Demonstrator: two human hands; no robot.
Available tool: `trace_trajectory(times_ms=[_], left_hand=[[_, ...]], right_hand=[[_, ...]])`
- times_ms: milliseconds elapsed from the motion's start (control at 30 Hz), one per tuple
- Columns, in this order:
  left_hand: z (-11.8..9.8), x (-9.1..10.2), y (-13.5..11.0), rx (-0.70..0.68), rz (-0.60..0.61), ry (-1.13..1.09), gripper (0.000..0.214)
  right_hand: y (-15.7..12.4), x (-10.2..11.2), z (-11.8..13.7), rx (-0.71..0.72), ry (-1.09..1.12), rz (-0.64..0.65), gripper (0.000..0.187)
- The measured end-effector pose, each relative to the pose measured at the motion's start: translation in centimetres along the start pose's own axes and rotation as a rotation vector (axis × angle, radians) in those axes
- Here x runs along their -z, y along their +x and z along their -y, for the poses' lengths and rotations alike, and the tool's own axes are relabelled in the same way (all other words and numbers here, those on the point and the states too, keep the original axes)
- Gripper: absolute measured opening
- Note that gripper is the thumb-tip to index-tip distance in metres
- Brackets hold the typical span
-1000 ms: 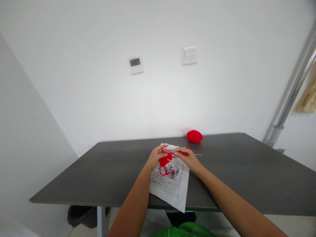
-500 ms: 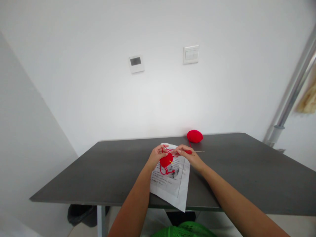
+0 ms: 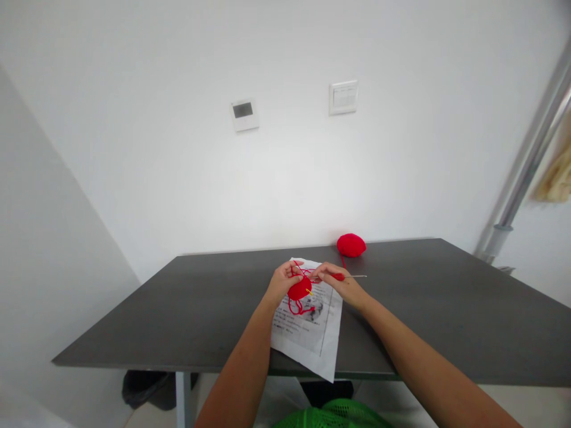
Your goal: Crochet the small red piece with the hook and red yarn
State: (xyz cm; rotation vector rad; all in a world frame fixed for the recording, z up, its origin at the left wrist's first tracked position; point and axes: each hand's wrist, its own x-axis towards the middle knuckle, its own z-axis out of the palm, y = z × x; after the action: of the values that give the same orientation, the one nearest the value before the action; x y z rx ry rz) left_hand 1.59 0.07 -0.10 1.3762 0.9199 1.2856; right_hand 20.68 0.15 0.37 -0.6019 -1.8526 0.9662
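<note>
My left hand (image 3: 284,279) pinches a small round piece of red crochet work (image 3: 298,289), with red yarn running over its fingers. A yellow marker (image 3: 309,292) sticks out of the piece's right edge, and a loose red yarn tail (image 3: 300,308) dangles below it. My right hand (image 3: 335,278) is closed on a crochet hook (image 3: 339,276) with a red grip; its thin metal shaft points out to the right. The hook's other end reaches to the top edge of the crochet piece, where fingers and yarn partly hide it.
Under my hands lies a printed paper sheet (image 3: 307,348), overhanging the front edge of the dark table (image 3: 187,321). A red yarn ball (image 3: 351,245) sits at the back by the wall, its strand leading toward my hands. A black bin (image 3: 149,387) stands below the table at left.
Both hands stay nearly in place over the paper. The right hand and hook have tilted very slightly; the whole view has shifted a little.
</note>
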Motion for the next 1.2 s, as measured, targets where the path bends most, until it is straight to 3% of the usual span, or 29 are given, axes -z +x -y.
trace_trajectory(times_ms=[233, 533, 833, 1200], left_hand=[[-0.1, -0.1, 0.0, -0.022, -0.023, -0.031, 0.037], [0.4, 0.2, 0.2, -0.037, -0.04, -0.027, 0.035], [0.3, 0.3, 0.1, -0.036, -0.069, -0.052, 0.037], [0.1, 0.2, 0.2, 0.018, -0.02, -0.081, 0.047]], right_hand=[[-0.1, -0.6, 1.1, 0.001, -0.072, -0.029, 0.023], [-0.2, -1.2, 0.6, 0.029, -0.221, -0.036, 0.021], [-0.3, -1.8, -0.2, 0.176, -0.373, -0.009, 0.02], [-0.2, -1.1, 0.8, 0.069, -0.181, -0.096, 0.02]])
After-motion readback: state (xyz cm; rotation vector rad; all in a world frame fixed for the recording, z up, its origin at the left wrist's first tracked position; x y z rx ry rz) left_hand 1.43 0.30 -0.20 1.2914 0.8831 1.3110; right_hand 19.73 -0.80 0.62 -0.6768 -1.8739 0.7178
